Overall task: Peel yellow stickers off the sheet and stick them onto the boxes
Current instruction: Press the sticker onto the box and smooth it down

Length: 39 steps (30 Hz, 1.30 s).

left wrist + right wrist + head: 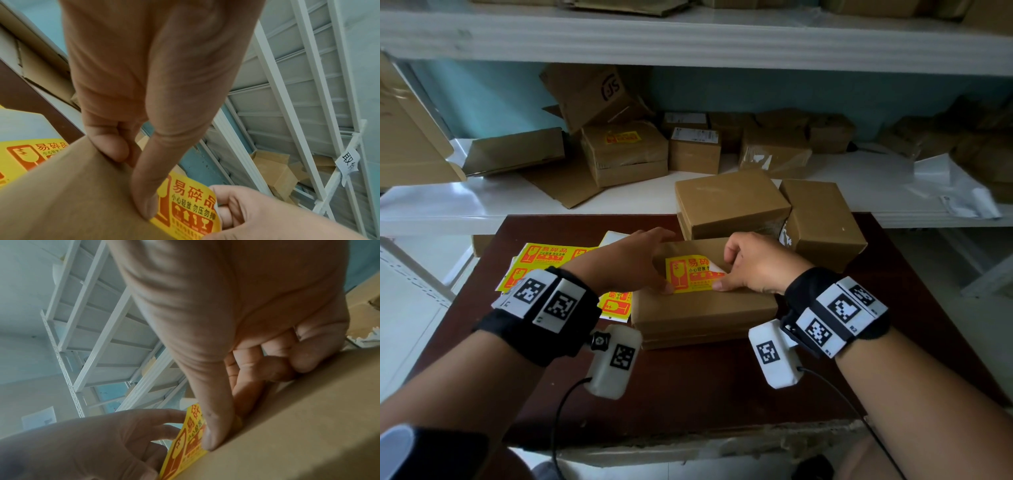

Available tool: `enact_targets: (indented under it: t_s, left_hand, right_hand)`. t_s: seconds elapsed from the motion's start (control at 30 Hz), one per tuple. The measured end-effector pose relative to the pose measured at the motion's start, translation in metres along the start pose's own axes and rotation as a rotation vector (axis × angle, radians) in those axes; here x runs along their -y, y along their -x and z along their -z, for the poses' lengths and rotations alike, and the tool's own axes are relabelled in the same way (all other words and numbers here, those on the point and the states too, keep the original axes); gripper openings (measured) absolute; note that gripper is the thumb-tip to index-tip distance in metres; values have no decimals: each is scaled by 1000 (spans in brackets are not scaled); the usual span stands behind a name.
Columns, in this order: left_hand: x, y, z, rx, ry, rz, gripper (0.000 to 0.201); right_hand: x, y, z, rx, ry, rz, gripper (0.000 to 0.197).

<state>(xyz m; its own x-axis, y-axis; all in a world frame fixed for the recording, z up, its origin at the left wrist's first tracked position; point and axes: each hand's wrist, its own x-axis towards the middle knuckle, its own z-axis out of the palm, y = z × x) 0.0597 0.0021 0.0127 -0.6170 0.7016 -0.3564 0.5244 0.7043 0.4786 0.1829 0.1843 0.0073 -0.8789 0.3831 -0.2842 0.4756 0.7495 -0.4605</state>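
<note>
Left hand (631, 262): my thumb pins sticker (690, 274) edge to box (705, 305).
Right hand (753, 265): pinches lifted corner; lower gradually, smoothing outward.

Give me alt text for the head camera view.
Two hands press a yellow sticker onto a cardboard box on a dark table: left hand pins its left edge, right hand holds the curled right corner. Sticker sheets lie left.

Matt brown cardboard box (705, 308), glossy yellow paper sticker (690, 274)
</note>
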Motion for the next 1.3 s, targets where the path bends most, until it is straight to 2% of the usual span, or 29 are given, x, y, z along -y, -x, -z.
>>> enact_targets:
  t_s: [0.27, 0.6, 0.83, 0.93, 1.0, 1.1, 1.17, 1.23, 1.3]
  left_hand:
    - [1, -1, 0, 7, 14, -6, 96]
    - [2, -1, 0, 13, 12, -12, 94]
    - [0, 0, 0, 8, 23, -7, 92]
    - [4, 4, 0, -27, 50, -31, 92]
    - [9, 8, 1, -109, 114, -54, 89]
    - [17, 14, 0, -216, 123, 19, 86]
    - [18, 17, -3, -181, 40, 122, 88]
    - [15, 20, -6, -66, 39, 176, 79]
    - [12, 19, -7, -16, 147, 172, 50]
  right_hand:
    - [-5, 4, 4, -20, 19, -12, 54]
    - [-6, 1, 13, 27, 10, -94, 69]
    - [-14, 0, 20, 19, -37, -113, 69]
    - [-19, 1, 23, 46, -91, -101, 71]
    - [-21, 4, 29, 76, -181, -129, 73]
    - [-26, 10, 35, 74, -299, -172, 83]
    - [-25, 13, 32, 99, -342, -183, 96]
    - [-21, 14, 24, 155, -332, -180, 109]
    - [-17, 13, 16, 189, -304, -154, 117]
